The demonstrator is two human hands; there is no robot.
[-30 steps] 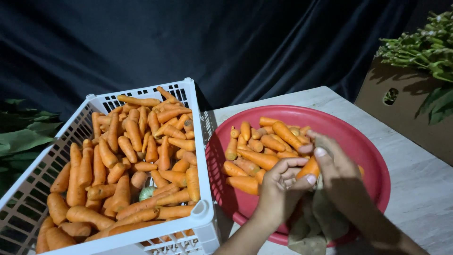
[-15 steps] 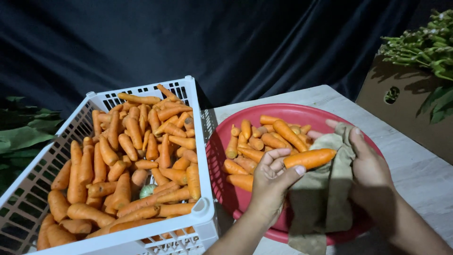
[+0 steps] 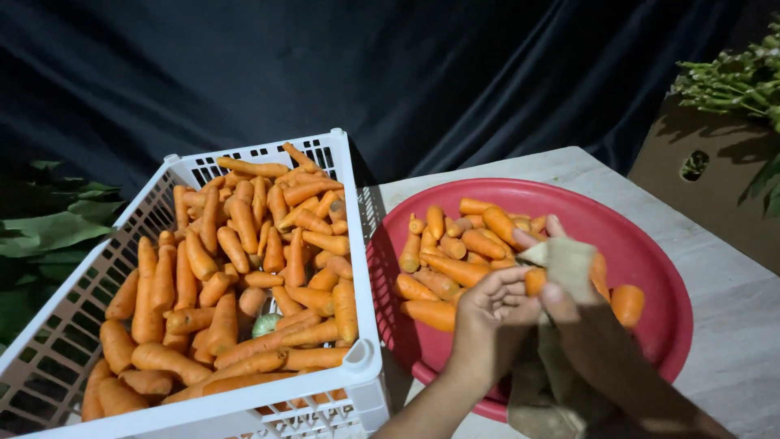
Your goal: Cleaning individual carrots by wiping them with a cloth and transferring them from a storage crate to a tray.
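1. White slotted plastic crate, left of both hands, well apart from them: heaped with loose orange carrots, lying at all angles. One small pale green lump shows among them near the crate's middle.
2. Red round basin, under and beyond both hands: holds a smaller pile of carrots, mostly on its far left side. One more carrot lies alone just right of the right hand.
3. Crate and basin stand touching side by side on a pale surface.
4. Left hand: grip narrow, fingers curled round one end of a carrot held over the basin.
5. Right hand: grip closed on a drab olive cloth, the cloth pressed over the same carrot. Only a short orange stretch shows between the two hands; the rest is under cloth.
6. The cloth's loose end hangs below the hands, toward the near rim of the basin.
7. Right of the hands, well apart: a brown cardboard box with leafy green stems on top.
8. Far left, beyond the crate: large green leaves. Dark draped fabric behind everything.
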